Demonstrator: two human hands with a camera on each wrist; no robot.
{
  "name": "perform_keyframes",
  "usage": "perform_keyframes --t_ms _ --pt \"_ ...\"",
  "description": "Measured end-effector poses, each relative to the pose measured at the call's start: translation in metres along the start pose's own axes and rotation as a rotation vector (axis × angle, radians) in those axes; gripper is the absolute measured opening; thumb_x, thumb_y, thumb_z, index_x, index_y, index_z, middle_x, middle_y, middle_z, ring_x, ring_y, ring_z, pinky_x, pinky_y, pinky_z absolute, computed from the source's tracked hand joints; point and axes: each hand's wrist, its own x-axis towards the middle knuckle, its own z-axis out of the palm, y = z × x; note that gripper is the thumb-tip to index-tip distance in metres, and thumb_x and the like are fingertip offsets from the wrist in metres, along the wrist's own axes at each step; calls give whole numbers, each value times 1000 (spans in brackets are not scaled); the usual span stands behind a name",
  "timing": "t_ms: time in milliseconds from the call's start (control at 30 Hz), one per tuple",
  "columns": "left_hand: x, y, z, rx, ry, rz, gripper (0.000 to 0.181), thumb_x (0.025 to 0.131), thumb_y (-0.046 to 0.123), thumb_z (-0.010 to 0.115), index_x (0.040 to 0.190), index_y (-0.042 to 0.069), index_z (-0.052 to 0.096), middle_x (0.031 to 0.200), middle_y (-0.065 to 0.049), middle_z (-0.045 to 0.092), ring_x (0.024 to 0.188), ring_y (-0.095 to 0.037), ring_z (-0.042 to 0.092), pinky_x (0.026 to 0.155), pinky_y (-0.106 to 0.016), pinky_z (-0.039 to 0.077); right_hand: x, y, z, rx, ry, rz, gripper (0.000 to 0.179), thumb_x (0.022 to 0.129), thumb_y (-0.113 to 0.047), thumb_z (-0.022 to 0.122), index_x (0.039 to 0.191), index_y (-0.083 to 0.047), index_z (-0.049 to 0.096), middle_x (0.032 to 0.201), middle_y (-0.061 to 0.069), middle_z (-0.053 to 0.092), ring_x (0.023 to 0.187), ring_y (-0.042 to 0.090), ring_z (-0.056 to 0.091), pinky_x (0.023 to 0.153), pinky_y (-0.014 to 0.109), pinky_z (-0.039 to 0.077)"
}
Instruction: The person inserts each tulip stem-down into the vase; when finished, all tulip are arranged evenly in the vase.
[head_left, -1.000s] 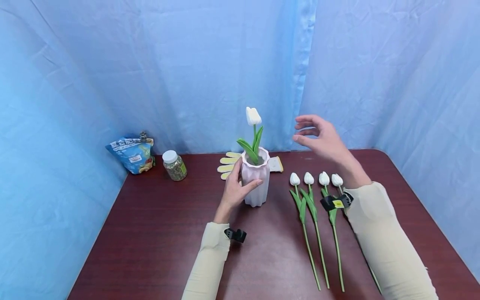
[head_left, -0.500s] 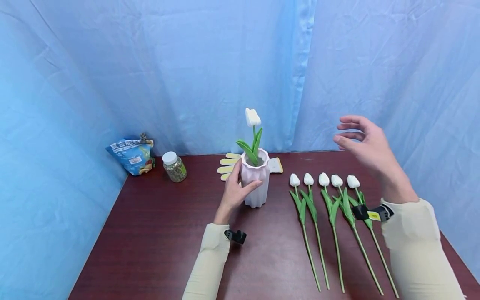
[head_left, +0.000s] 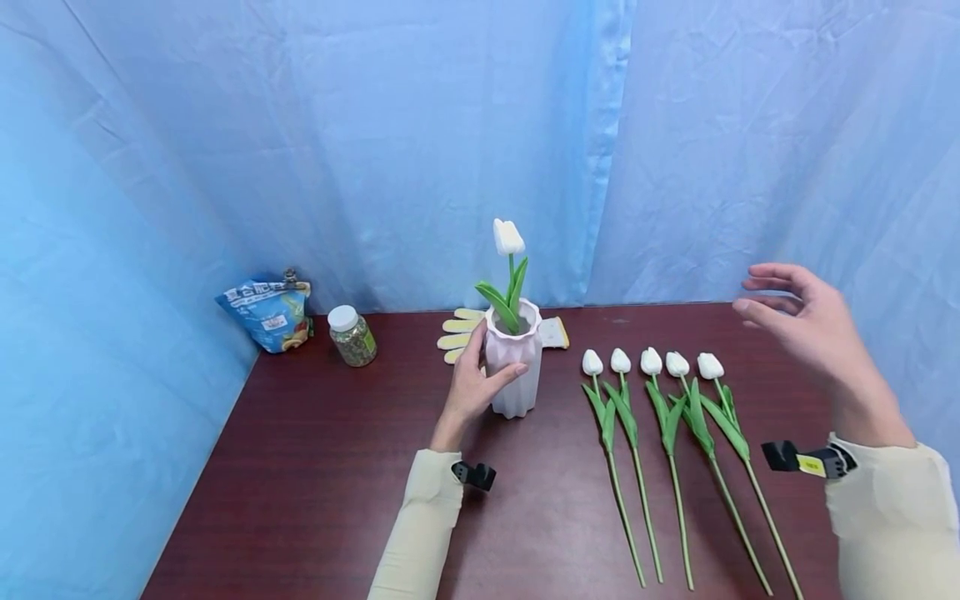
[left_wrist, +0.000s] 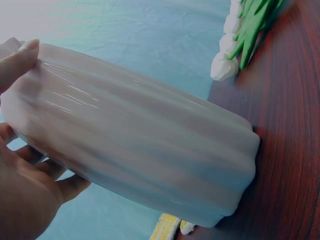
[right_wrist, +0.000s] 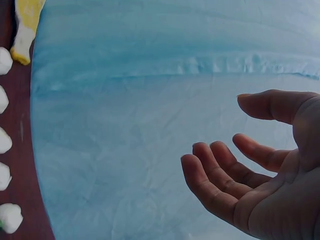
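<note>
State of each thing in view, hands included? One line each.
Left hand: gripping the vase
Right hand: raised, holding nothing
Vase: upright, mouth open, one tulip inside
Tulip in vase: upright, bloom above the rim
Five other tulips: lying side by side on the table
Jar: upright, white lid on
Blue bag: sealed or not, can't tell
Glove: partly hidden behind vase

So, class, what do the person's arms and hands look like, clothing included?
The left sleeve and right sleeve are long and cream. The left hand and right hand are gloveless. The left wrist device and right wrist device are black; the latter has a yellow label.
</note>
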Motion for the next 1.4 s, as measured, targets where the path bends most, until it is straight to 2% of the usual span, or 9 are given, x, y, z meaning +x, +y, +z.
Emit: perform_keyframes --t_ms 467,700,833,967,1067,1167,1233,1300,1400 --pt "-1 1 1 -7 6 19 87 84 18 81 157 17 33 152 -12 49 135 -30 53 107 -54 46 -25 61 -26 -104 -60 96 38 98 -13 63 121 -38 48 104 -34 56 85 -18 63 67 12 54" --pt "0 -1 2 -13 -5 11 88 84 19 81 158 20 32 154 -9 48 135 -29 53 108 -54 45 -37 96 -23 -306 -53 138 59 100 -30 62 145 0 39 97 -40 44 79 -22 56 64 15 54" --pt "1 -1 1 -8 -1 12 88 84 21 81 157 21 33 153 -8 48 135 -28 54 108 -53 45 -46 113 -23 -313 -101 139 42 99 -27 63 136 -14 46 95 -46 45 76 -17 60 63 18 55" --pt "1 -1 1 1 2 5 88 84 24 82 157 23 33 153 -7 48 135 -26 53 108 -51 46 -56 129 -19 -327 -135 152 48 99 -24 63 139 -3 45 94 -45 44 78 -19 57 63 22 56" --pt "1 0 1 4 1 -1 88 84 23 81 157 23 32 154 -7 48 136 -26 53 109 -51 46 -64 139 -14 -356 -138 178 63 99 -24 63 141 13 36 97 -33 52 78 -21 53 63 25 57" --pt "1 0 1 3 2 -8 89 84 22 81 158 23 32 154 -6 47 137 -26 52 109 -52 45 -70 147 -10 -363 -158 220 65 100 -25 62 143 15 34 111 10 66 78 -24 49 64 27 58" --pt "1 0 1 7 3 -11 89 84 22 81 158 23 32 155 -7 47 137 -26 52 109 -51 45 -73 152 -8 -358 -184 260 67 101 -27 60 144 15 31 127 36 54 79 -26 45 65 28 58" --pt "0 1 1 7 2 -17 89 85 20 81 158 23 31 156 -7 46 139 -26 50 111 -52 44 -76 157 -6 -350 -212 298 69 102 -29 58 146 16 29 137 46 41 80 -28 41 67 29 59" --pt "0 1 1 3 2 -19 89 85 18 80 158 23 31 156 -7 46 139 -27 50 111 -52 44 -78 164 -5 -358 -237 353 72 102 -32 57 146 16 27 138 47 39 83 -23 45 70 32 60"
